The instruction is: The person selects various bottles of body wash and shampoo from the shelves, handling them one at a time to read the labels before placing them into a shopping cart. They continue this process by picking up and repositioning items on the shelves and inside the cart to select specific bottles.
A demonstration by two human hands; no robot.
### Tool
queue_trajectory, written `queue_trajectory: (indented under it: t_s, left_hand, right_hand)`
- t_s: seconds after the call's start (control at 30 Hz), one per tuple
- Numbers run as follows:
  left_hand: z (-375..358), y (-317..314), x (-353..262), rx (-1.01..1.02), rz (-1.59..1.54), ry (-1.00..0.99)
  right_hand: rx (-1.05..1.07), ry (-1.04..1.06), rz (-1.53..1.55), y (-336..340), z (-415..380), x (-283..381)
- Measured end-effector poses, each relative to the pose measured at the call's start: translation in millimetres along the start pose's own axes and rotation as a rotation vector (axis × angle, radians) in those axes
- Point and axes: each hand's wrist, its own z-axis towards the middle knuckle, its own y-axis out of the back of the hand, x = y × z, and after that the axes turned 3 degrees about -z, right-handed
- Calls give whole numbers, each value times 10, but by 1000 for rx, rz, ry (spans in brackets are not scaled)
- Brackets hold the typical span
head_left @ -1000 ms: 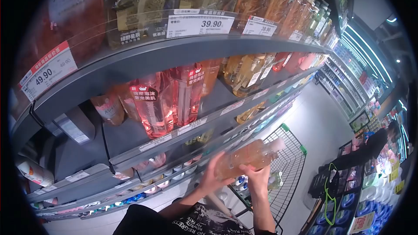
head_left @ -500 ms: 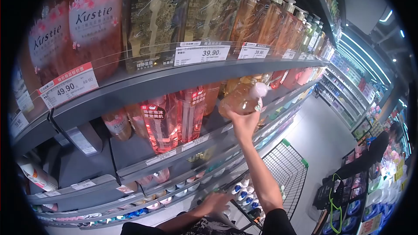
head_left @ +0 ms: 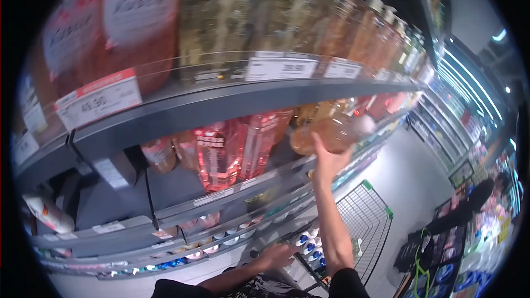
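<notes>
My right hand (head_left: 333,161) is wrapped round a clear amber pump bottle (head_left: 342,131), with the thumb across its side. The bottle lies nearly sideways at the front of the middle shelf level, its pale top pointing right and smeared by motion. Behind it stand yellowish bottles (head_left: 314,111) on that shelf. To its left are red-pink bottles (head_left: 216,154) with dark labels. Low in front of my body, my left hand (head_left: 276,256) is at the near end of the shopping cart (head_left: 361,215); its fingers are blurred.
White bottles with blue caps (head_left: 310,245) are in the cart. Overhead, the upper shelf edge (head_left: 221,96) carries price tags and large pump bottles. A tiled aisle (head_left: 400,157) runs off to the right, where a person in dark clothing (head_left: 461,207) is beside a display of goods.
My right hand has moved the bottle slightly right in view, tipping it from slanted to nearly sideways. The camera view has shifted and blurred. My left hand stays near the cart.
</notes>
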Motion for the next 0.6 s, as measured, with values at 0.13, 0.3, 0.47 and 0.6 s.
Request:
queue_trajectory:
  t_s: [0.13, 0.3, 0.47, 0.6]
  left_hand:
    - [48, -195, 207, -312, 0, -151]
    - [66, -53, 53, -19, 21, 5]
    - [129, -156, 76, -156, 41, -29]
    - [97, -226, 121, -261, 20, -71]
  right_hand:
    - [88, 187, 640, 401, -65, 481]
    - [169, 376, 852, 615, -603, 1225]
    - [644, 174, 812, 308, -1484, 1154]
    - [815, 169, 581, -429, -2079, 1175]
